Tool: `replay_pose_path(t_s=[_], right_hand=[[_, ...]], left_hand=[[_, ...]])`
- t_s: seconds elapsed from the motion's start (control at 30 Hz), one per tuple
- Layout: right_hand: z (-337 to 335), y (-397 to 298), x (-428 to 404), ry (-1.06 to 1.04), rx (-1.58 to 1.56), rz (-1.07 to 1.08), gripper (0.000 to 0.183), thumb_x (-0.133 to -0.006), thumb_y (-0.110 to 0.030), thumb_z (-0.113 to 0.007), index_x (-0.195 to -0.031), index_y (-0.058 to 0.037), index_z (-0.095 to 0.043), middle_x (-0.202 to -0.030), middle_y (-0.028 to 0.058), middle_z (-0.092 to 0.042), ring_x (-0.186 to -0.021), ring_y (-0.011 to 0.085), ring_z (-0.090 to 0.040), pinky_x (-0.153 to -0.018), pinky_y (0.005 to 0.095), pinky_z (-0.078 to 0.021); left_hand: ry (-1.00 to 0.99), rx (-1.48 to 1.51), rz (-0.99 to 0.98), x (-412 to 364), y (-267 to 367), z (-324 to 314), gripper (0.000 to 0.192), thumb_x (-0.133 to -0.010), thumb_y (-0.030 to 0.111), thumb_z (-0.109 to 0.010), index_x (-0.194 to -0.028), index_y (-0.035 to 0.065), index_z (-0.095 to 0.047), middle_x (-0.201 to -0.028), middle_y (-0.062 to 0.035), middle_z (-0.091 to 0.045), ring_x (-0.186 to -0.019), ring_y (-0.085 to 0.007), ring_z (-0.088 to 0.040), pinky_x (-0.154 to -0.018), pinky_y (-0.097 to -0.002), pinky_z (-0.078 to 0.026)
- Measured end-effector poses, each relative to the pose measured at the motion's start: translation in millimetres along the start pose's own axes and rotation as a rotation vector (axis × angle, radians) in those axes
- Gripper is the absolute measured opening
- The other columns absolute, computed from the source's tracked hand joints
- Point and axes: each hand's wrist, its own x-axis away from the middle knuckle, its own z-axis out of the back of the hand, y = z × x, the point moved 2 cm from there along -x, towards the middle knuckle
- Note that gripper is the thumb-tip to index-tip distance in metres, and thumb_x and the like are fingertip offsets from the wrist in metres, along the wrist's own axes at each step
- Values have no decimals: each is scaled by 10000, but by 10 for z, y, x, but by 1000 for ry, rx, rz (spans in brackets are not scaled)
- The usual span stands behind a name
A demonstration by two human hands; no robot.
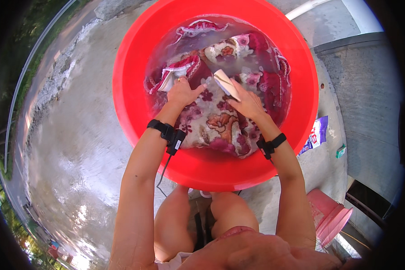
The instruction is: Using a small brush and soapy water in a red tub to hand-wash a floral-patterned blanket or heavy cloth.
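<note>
A large red plastic tub [130, 81] stands before me, holding cloudy, sudsy water. Soaking in it is a floral cloth [219, 125], cream with pink, maroon and orange flowers, partly under water. My left hand [184, 92] grips the cloth beside a raised maroon edge [190, 65] with white trim; its thumb is stretched out, and the fingertips are partly hidden in the fold. In my right hand [249, 101] is a cream-backed scrub brush [225, 83], held tilted over the cloth. The bristle side is turned from view.
A purple-and-white packet [319, 133] lies right of the tub, with a small green box [341, 151] near it. A pink bucket [327, 216] lies tilted at lower right. Concrete floor [77, 135] extends left. A cable [163, 175] hangs from my left wrist strap.
</note>
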Motion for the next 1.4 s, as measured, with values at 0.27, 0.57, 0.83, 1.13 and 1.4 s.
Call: replay_pose_path(t_s=[0.27, 0.57, 0.83, 1.13, 1.4], right_hand=[[-289, 308, -725, 111, 192, -55, 449, -816, -240, -795, -1201, -115, -599, -1171, 160, -662, -1072, 413, -656, -879, 520, -534], [658, 599, -1020, 213, 41, -386, 418, -846, -448, -765, -1125, -141, -713, -999, 131, -757, -1023, 339, -709, -851, 491, -537], [316, -108, -1119, 537, 116, -74, 787, -866, -396, -750, -1505, -160, -356, -1203, 209, -540, -969, 457, -672, -819, 564, -543], [-908, -934, -709, 138, 337, 442, 457, -990, -449, -564, -1442, -481, -498, -960, 159, -632, -825, 352, -699, -661, 470, -570], [-175, 562, -396, 192, 501, 15, 485, -1000, -437, -560, -1476, -457, -469, -869, 157, -660, -848, 376, -689, -688, 491, -550]], left_hand=[[-159, 148, -101, 35, -15, 19, 802, -784, 657, -720, -1161, -47, -649, -1091, -271, -714, -1042, -410, -692, -902, -480, -530], [-13, 105, -93, 84, -802, 985, 640, -870, 539, -691, -1194, -8, -615, -1061, -254, -717, -1039, -415, -689, -893, -485, -526], [246, 27, 227, -167, -1131, 360, 759, -916, 525, -646, -1366, -45, -426, -1136, -315, -681, -1073, -478, -665, -921, -535, -529], [-93, -145, 304, -125, -969, 143, 683, -955, 547, -591, -1343, -4, -485, -1242, -266, -666, -1163, -426, -649, -964, -532, -513], [-223, -170, 306, -53, -991, -10, 686, -971, 577, -562, -1357, 11, -516, -1286, -216, -669, -1188, -380, -654, -972, -493, -514]])
